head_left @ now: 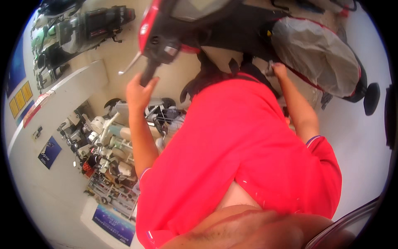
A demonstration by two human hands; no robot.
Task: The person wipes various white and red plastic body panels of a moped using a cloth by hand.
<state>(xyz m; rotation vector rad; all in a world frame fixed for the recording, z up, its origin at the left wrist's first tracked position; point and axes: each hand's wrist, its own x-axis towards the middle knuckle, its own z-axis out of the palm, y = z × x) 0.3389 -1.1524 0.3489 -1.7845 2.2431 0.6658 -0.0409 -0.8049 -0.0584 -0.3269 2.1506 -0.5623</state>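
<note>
1. The red cloth shirt filled the foreground, soft and lightly creased.
2. The hands were well apart: the left hand curled round a black, tubular handlebar grip; the right hand pinched a small grey piece, too blurred to identify.
3. The red-and-black scooter stood just ahead, cut off above; a crinkled, translucent plastic cover hid its rounded rear.
4. Beyond were pale floor, white wall and parked vehicles, partly indistinct.
</note>
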